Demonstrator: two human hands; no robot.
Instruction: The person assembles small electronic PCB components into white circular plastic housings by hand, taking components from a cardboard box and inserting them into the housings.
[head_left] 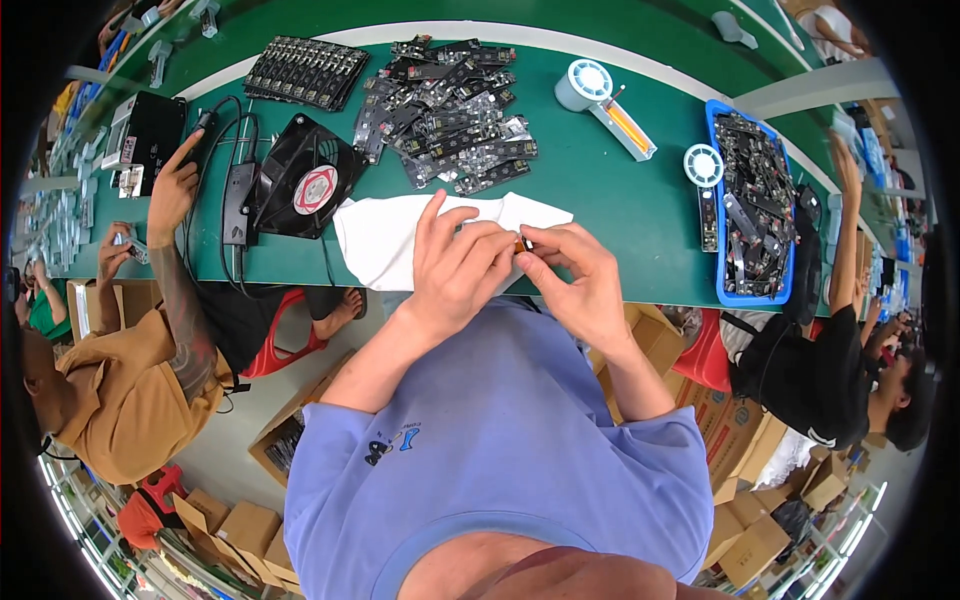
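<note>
Near the table's front edge, my left hand (455, 265) and my right hand (582, 275) meet over a white cloth (375, 240). Pinched between the fingertips of both is a small piece (521, 245), orange and dark; the fingers cover most of it, so its exact kind does not show. The left hand's index finger is raised and bent, apart from the pinch. Beyond the cloth lies a loose heap of narrow black circuit boards (450, 120).
Left of the cloth stand a black square fan (308, 180) and a black power adapter (238, 205) with cables. Stacked boards (305, 72) lie farther back. To the right are two small white-and-blue fan units (625, 125) (704, 168) and a blue basket (715, 270) of boards. Co-workers sit on both sides.
</note>
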